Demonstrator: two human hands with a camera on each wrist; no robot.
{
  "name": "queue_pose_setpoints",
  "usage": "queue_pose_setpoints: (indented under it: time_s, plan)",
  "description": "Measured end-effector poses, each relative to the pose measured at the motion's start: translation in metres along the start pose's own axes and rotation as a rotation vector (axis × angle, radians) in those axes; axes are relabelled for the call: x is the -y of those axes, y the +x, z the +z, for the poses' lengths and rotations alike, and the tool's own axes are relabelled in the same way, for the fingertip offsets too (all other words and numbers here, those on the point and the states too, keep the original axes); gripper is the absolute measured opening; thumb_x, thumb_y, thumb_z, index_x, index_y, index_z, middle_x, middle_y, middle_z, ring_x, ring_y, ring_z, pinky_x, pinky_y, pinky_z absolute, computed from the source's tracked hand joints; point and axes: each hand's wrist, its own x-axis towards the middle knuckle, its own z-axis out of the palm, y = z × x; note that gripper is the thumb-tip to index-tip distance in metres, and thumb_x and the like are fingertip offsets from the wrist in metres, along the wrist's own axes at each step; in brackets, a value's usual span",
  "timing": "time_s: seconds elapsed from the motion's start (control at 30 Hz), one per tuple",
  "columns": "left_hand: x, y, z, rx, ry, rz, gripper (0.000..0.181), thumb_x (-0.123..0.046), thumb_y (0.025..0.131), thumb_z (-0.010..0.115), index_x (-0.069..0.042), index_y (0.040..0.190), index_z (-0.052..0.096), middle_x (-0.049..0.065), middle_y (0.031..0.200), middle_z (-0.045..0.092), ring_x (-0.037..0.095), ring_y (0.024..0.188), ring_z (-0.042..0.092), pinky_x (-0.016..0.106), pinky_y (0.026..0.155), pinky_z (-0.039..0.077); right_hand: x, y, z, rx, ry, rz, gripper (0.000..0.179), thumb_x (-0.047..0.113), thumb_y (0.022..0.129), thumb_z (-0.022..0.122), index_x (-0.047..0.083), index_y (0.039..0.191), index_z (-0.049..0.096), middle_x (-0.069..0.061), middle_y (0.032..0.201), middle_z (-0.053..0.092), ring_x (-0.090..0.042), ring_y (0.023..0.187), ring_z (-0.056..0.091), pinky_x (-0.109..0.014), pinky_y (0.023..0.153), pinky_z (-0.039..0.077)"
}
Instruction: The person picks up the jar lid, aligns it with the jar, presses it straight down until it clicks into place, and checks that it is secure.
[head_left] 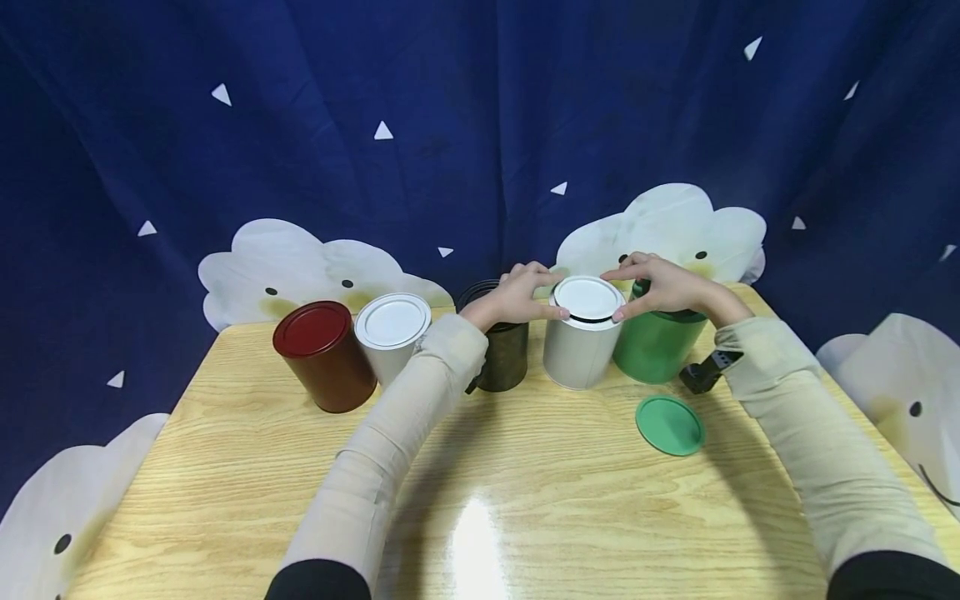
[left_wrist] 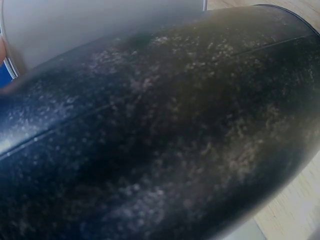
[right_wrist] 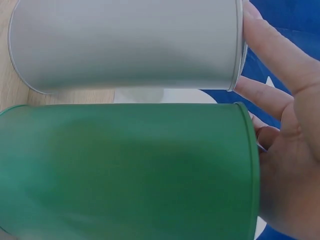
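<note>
A white lid [head_left: 588, 297] sits at the top of a white can [head_left: 579, 358], with a dark gap showing under its front edge. My left hand [head_left: 517, 297] holds the lid's left side, thumb at the front and fingers farther back. On the opposite side, my right hand [head_left: 663, 287] grips the rim with thumb and index finger, passing over a green can [head_left: 652, 348]. The right wrist view shows its fingertips right at the white can's rim. Below my left wrist stands a dark, speckled can [head_left: 506, 358], which fills most of the left wrist view.
A green lid [head_left: 670, 425] lies flat on the wooden table [head_left: 570, 500] in front of the green can. To the left stand a lidded brown-red can [head_left: 330, 367] and another lidded white can [head_left: 393, 321]. Behind the table hangs a blue curtain [head_left: 465, 125].
</note>
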Motion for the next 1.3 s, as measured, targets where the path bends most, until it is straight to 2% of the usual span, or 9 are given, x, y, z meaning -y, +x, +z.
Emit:
queue_pose_setpoints:
  time_s: [0.3,0.63,1.1,1.3]
  plan:
    - [0.0010,-0.0010,0.0004,0.007,0.031,0.008,0.065,-0.042,0.082,0.064,-0.015,0.137,0.043,0.006,0.129,0.042,0.022,0.116,0.032,0.038,0.093,0.024,-0.0020,-0.0005,-0.0005,-0.004,-0.011,-0.019,0.064,0.023,0.068,0.080,-0.001,0.122,0.056,-0.017,0.109,0.049,-0.034,0.104,0.042,-0.051,0.087,0.033]
    - [-0.0005,-0.0015,0.0004,-0.043,0.076,0.043,0.056,-0.039,0.084,0.062,-0.015,0.133,0.049,0.005,0.128,0.044,0.022,0.115,0.033,0.037,0.090,0.027,-0.0038,-0.0002,0.0002,-0.032,-0.060,-0.036,0.060,0.024,0.068,0.080,0.002,0.120,0.059,-0.016,0.108,0.050,-0.031,0.099,0.041,-0.050,0.083,0.034]
    - [-0.0024,0.0004,0.0022,-0.006,0.093,-0.026,0.052,-0.041,0.085,0.060,-0.018,0.131,0.052,0.003,0.125,0.047,0.020,0.115,0.033,0.039,0.091,0.026,0.0002,-0.0002,0.0033,-0.007,-0.016,-0.017,0.059,0.021,0.069,0.080,0.001,0.120,0.059,-0.018,0.108,0.050,-0.033,0.102,0.042,-0.052,0.085,0.034]
    - [-0.0053,-0.0008,0.0012,0.015,0.105,-0.041,0.051,-0.041,0.086,0.059,-0.019,0.131,0.051,0.003,0.125,0.047,0.020,0.114,0.034,0.039,0.092,0.025,0.0007,0.0000,0.0040,0.003,0.008,-0.007,0.058,0.020,0.070,0.079,0.000,0.120,0.058,-0.016,0.105,0.051,-0.031,0.100,0.044,-0.049,0.085,0.035]
